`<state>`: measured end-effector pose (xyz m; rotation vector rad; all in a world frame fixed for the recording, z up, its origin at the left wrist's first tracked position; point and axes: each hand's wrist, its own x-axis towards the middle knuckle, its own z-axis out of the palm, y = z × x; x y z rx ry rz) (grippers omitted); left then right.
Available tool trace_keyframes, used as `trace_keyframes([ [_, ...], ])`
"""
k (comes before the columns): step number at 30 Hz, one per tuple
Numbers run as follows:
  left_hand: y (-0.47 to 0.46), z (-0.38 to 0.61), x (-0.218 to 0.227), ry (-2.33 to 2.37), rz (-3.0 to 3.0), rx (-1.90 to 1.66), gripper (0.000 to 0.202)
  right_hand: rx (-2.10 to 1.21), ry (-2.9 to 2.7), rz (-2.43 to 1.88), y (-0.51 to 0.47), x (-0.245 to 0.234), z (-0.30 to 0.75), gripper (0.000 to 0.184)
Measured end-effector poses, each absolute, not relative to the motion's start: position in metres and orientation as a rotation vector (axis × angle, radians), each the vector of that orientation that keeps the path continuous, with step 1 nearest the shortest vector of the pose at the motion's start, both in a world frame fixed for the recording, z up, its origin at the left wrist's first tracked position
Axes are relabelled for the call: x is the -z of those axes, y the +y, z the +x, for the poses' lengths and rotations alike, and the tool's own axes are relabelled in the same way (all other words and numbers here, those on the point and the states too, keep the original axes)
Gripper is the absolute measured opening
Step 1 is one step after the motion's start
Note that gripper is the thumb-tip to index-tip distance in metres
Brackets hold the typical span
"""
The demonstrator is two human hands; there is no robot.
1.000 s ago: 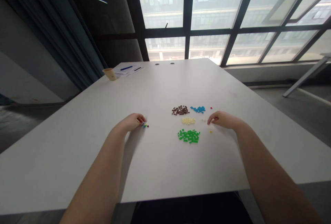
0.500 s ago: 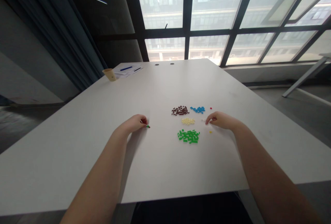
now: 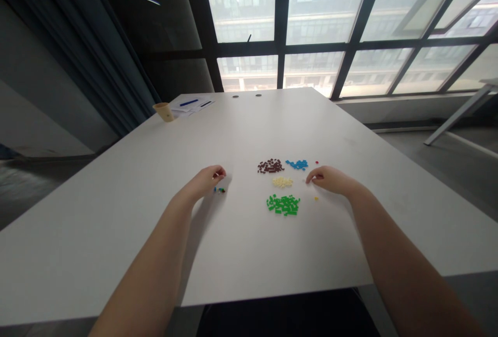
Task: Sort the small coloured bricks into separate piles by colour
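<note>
On the white table, my left hand [image 3: 208, 179] hovers with thumb and fingers curled together at the tips; whatever they may pinch is too small to make out. Just below it lies a little cluster of blue, green and dark bricks [image 3: 220, 190]. My right hand [image 3: 324, 177] is closed in a pinch, its fingertips down at the table beside tiny whitish pieces, and I cannot see what is between them. Left of it is a pile of cream bricks [image 3: 282, 182]. Around that lie brown bricks [image 3: 271, 166], blue bricks [image 3: 298, 164] and green bricks [image 3: 283, 205].
A red piece [image 3: 316, 162] lies beyond my right hand, and a yellow piece [image 3: 316, 198] lies nearer to me. Toward the far left stand a tan cup [image 3: 165, 113] and papers [image 3: 187, 109] with a blue pen [image 3: 189, 102] on them.
My left hand has lifted up and away from the little cluster, so more of its pieces show. My right fingertips have shifted slightly left and away from me.
</note>
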<state>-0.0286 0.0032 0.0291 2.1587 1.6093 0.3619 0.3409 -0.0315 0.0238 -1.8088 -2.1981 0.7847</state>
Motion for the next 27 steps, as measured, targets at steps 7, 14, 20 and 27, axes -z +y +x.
trace_keyframes([
  [7, -0.021, 0.027, -0.027, 1.322, 2.137, -0.828, 0.019, -0.522, -2.126, -1.472, -0.034, -0.018, 0.315, 0.027],
  [14, -0.046, 0.058, -0.019, 1.151, 2.165, -1.036, 0.021, -0.450, -2.050, -1.097, -0.045, -0.016, 0.274, 0.020],
  [20, -0.051, 0.056, -0.015, 1.129, 2.150, -1.158, 0.019, -0.429, -2.038, -0.960, -0.052, -0.018, 0.263, 0.015],
  [27, -0.051, 0.058, -0.011, 1.056, 2.135, -1.169, 0.018, -0.361, -2.050, -0.905, -0.055, -0.019, 0.261, 0.014],
])
